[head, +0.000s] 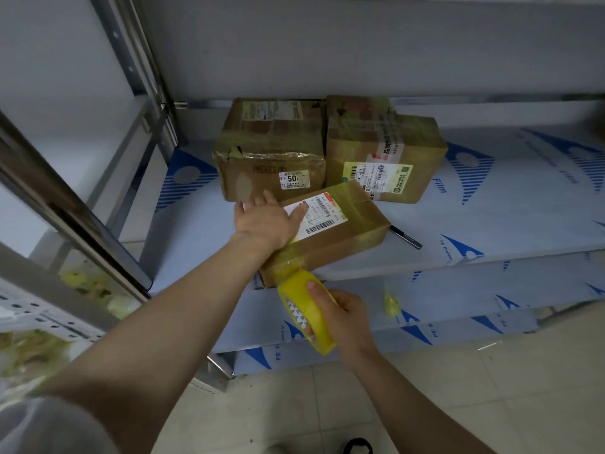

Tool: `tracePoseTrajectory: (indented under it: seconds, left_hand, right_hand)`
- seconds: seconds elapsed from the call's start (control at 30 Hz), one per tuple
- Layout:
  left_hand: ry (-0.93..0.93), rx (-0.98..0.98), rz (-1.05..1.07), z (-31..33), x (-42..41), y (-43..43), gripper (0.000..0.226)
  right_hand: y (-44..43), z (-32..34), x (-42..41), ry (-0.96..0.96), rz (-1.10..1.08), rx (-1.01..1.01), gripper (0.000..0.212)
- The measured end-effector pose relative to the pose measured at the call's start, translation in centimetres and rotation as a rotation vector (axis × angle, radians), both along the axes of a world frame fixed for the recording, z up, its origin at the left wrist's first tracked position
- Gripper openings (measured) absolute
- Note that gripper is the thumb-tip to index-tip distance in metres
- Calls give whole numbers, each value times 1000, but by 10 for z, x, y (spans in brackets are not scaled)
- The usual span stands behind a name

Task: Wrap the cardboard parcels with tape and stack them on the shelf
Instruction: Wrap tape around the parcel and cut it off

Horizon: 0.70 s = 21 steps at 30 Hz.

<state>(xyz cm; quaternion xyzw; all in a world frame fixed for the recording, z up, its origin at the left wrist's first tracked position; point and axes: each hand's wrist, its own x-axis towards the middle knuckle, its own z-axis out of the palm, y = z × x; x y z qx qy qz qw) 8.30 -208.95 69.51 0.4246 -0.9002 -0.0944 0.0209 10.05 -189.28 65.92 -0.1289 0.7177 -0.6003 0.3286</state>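
Observation:
A small flat cardboard parcel (340,231) with a white shipping label lies at the front of the shelf (491,224). My left hand (266,219) presses flat on its top, fingers spread over the label. My right hand (340,319) grips a yellow tape roll (304,309) just below the parcel's near end. A strip of tape runs from the roll up onto the parcel. Two bigger taped parcels stand behind it: one on the left (271,149), one on the right (383,158).
A dark pen or cutter (407,238) lies on the shelf right of the small parcel. A crumpled yellow tape scrap (391,303) sticks on the shelf's front edge. Metal shelf posts (150,77) rise at left. Tiled floor lies below.

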Motion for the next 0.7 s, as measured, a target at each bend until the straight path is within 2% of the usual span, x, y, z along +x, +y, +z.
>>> tracePoseTrajectory:
  seconds: [0.07, 0.17, 0.23, 0.3, 0.4, 0.47, 0.5, 0.57, 0.63, 0.7]
  left_hand:
    - [-93, -73, -51, -3, -5, -3, 73]
    - [-38, -207, -121, -3, -8, -17, 61]
    - [1, -204, -109, -6, -10, -29, 54]
    - [39, -88, -32, -9, -13, -37, 51]
    - [101, 269, 117, -12, -15, -49, 41]
    - [154, 450, 203, -6, -17, -52, 47]
    - [143, 444, 228, -1, -17, -49, 53]
    - [25, 213, 198, 3, -16, -34, 65]
    - [-47, -22, 60, -2, -7, -3, 86]
    - [-45, -83, -70, -10, 2, 26, 101]
  right_hand:
    - [1, -4, -3, 1, -1, 11, 54]
    - [3, -9, -4, 3, -8, 3, 52]
    - [3, -12, -4, -3, -14, -1, 56]
    - [3, -16, -3, 4, -30, 12, 60]
    - [0, -18, -4, -7, -30, 16, 60]
    - [-2, -16, -6, -21, -37, 11, 61]
    - [-3, -16, -7, -29, -44, 9, 61]
    - [-4, -16, -8, -52, -54, -1, 59]
    - [-6, -16, -8, -65, -58, -7, 59]
    - [-8, -19, -9, -41, -78, 2, 63]
